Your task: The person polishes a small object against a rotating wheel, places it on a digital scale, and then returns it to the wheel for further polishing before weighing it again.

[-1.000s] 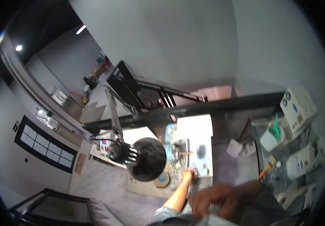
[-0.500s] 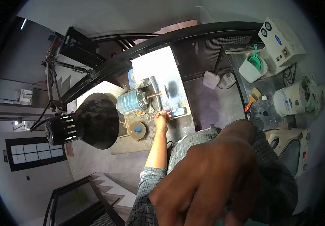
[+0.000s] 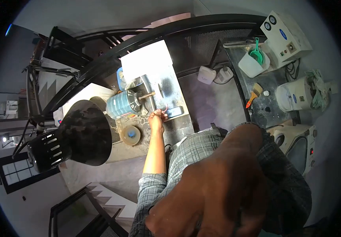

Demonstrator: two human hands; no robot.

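My left hand (image 3: 156,120) is at the bench's near edge, its fingers closed on a small pinkish curved piece (image 3: 165,108), too small to name surely. A phone (image 3: 174,112) lies just beside these fingers. Beyond the hand, a blue-green bench motor (image 3: 119,104) has a shaft carrying a pale polishing wheel (image 3: 159,91). To the left of my wrist stands a round bowl (image 3: 131,135) with something blue inside. My right hand (image 3: 214,181) looms large, close to the camera, with its fingers bent downward. Their tips, and whatever they hold, are hidden.
A black lamp shade (image 3: 85,132) hangs at left over the bench. On the right-hand table are an orange-handled brush (image 3: 253,96), a white container (image 3: 251,65) with a green scoop (image 3: 257,55), and a white bucket (image 3: 293,96). Two jugs (image 3: 207,75) stand on the floor between.
The view has shifted, so the bench and both side areas appear farther left. My left hand stays by the phone with the pinkish piece; my right hand stays close to the camera.
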